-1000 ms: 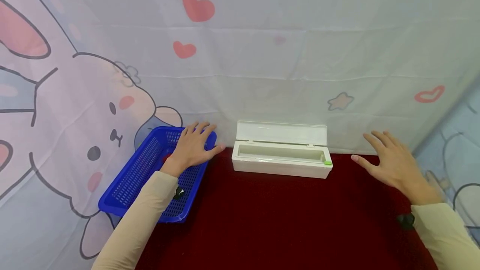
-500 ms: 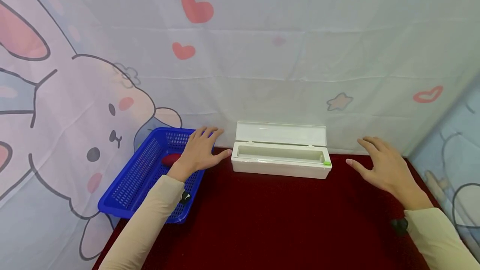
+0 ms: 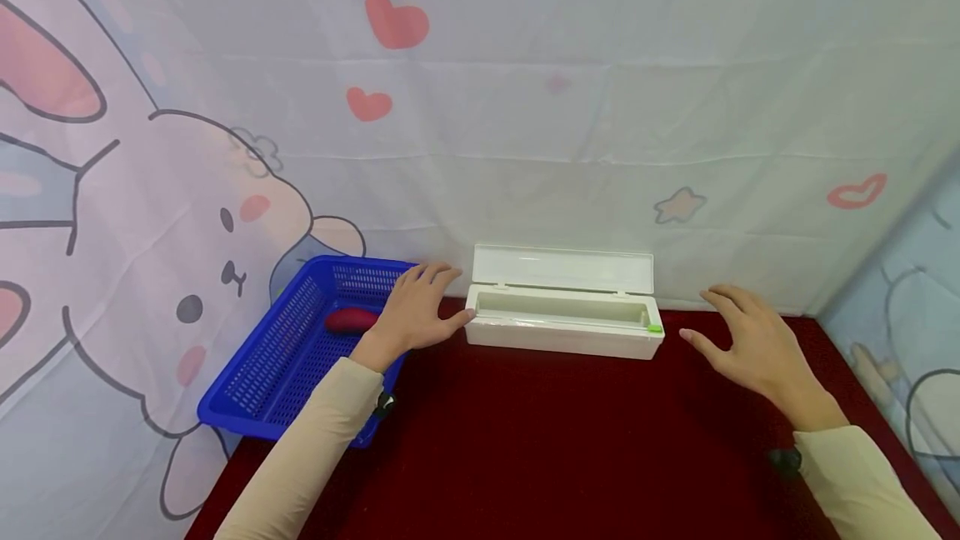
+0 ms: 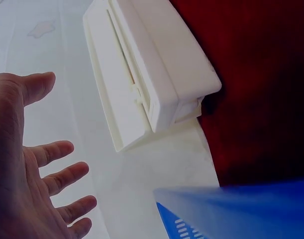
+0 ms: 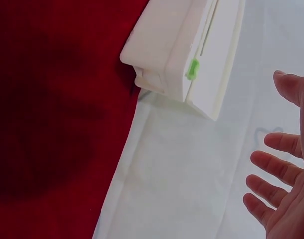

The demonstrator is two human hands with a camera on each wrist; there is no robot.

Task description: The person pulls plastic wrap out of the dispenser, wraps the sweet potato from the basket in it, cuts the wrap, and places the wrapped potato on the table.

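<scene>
A long white box (image 3: 555,337) stands against the back cloth, its hinged lid (image 3: 564,269) raised. On its front edge a small green slider (image 5: 192,69) sits at the right end of a thin rail. My left hand (image 3: 416,313) hovers near the box's left end, over the right rim of the blue basket, fingers spread and holding nothing. Off the box's right end, my right hand (image 3: 761,352) is held in the air, fingers loosely extended and apart from it. Both wrist views show bare palms, with the white box beyond the fingers.
The blue plastic basket (image 3: 288,377) stands on the left of the dark red tablecloth (image 3: 555,448). A dark red elongated object (image 3: 350,321) lies inside, partly behind the left hand. A printed cloth (image 3: 555,132) hangs behind and at the sides.
My left hand has moved right, from over the basket toward the box, uncovering more of the red object. My right hand has moved left and slightly down, nearer the box.
</scene>
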